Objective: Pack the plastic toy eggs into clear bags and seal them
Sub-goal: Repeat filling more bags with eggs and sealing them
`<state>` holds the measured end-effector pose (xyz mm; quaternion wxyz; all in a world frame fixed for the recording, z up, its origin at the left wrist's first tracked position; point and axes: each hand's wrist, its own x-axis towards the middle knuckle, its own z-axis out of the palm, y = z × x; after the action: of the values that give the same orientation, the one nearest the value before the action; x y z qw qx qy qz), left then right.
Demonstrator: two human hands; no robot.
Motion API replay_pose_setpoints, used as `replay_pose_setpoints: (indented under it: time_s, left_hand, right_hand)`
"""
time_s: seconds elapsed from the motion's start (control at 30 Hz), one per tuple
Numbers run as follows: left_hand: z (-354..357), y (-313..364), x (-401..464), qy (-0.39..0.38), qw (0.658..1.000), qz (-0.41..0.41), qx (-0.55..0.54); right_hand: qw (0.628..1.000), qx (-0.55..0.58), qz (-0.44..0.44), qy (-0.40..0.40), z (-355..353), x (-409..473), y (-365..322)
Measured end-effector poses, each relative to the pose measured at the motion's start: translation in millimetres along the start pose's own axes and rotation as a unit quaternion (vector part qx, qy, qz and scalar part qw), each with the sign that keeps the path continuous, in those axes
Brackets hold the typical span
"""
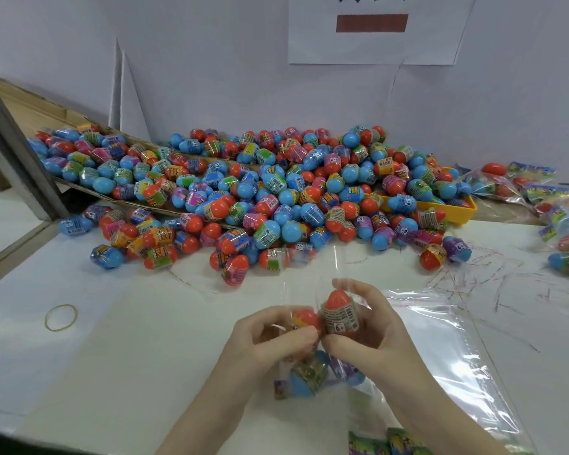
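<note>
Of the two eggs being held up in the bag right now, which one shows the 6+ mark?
The egg in the right hand, upright with its orange tip up. The other egg, by the left hand, shows only orange.

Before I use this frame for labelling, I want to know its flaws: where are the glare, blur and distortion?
Head view: glare streaks run across the clear bags lying flat at right; wide-angle bending curves the table edge at left; both hands, left hand and right hand, look slightly soft, as does the egg pile toward the edges; lighting is even, shadows faint.
</note>
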<state>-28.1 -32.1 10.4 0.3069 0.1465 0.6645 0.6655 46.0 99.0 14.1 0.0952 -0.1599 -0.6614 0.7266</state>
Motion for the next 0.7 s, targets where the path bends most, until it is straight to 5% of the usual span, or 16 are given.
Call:
replay_pose_setpoints:
  time_s: [0.37,0.53,0.7]
  left_hand:
    - [3.1,8.6,-2.0,0.004,0.999,0.034,-0.017]
    - [4.7,7.3,2.2,0.065,0.993,0.085,-0.045]
    - [1.1,5.6,3.8,0.079,0.992,0.054,-0.080]
  right_hand:
    - [1.000,-0.019,-0.025,0.000,-16.0,5.2,-22.3]
    - [1.000,-0.020,-0.016,-0.015,-19.7,5.2,-19.9]
    - [0.999,-0.004,-0.011,-0.032,-25.5,4.1,-20.1]
